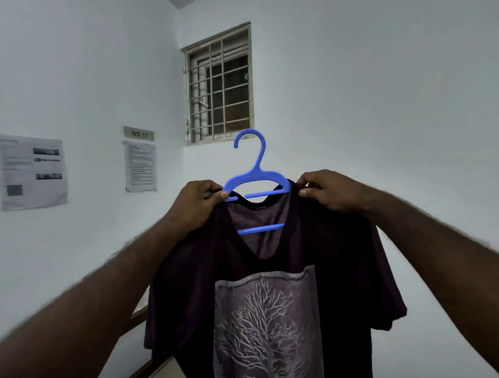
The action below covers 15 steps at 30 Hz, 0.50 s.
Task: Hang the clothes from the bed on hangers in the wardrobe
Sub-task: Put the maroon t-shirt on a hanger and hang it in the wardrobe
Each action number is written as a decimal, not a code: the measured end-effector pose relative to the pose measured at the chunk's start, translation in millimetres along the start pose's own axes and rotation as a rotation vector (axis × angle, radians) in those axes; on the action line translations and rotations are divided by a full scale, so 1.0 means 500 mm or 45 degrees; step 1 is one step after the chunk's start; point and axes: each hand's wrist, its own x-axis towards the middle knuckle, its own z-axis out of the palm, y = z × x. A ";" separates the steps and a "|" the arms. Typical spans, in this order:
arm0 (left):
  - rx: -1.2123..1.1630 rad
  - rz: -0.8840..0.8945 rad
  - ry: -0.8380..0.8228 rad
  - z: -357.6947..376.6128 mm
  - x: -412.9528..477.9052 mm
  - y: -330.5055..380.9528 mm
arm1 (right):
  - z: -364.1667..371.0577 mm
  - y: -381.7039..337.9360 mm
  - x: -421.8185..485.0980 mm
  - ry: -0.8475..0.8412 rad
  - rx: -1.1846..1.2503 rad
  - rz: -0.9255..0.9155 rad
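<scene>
A dark purple T-shirt (189,290) with a pale tree print hangs in front of me on a blue plastic hanger (255,178), held up at chest height. My left hand (198,204) grips the shirt's left shoulder together with the hanger's left arm. On the other side, my right hand (330,190) pinches the shirt's right shoulder by the hanger's right end. The hanger's hook points up and is free. Its lower bar shows through the neck opening. No wardrobe or bed shows in this view.
White walls meet in a corner ahead, with a barred window (219,88) high up. Two printed sheets (32,171) and a "WS 17" sign (139,134) are on the left wall. A wooden edge (139,314) shows at lower left behind the shirt.
</scene>
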 end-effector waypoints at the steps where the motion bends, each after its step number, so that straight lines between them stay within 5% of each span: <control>1: -0.059 -0.020 -0.066 -0.007 -0.001 -0.001 | 0.002 0.001 0.002 0.017 -0.012 -0.005; 4: -0.116 -0.157 -0.352 -0.043 -0.005 -0.013 | 0.006 0.014 0.005 0.062 -0.046 0.021; 8: 0.259 -0.259 -0.601 -0.092 -0.004 -0.048 | 0.006 0.035 0.009 0.079 -0.063 0.047; 11: 0.042 -0.389 -0.842 -0.110 -0.012 -0.051 | 0.007 0.040 0.012 0.044 -0.102 0.042; 15: -0.101 -0.459 -0.818 -0.105 -0.019 -0.059 | 0.004 0.040 0.009 0.050 -0.076 0.049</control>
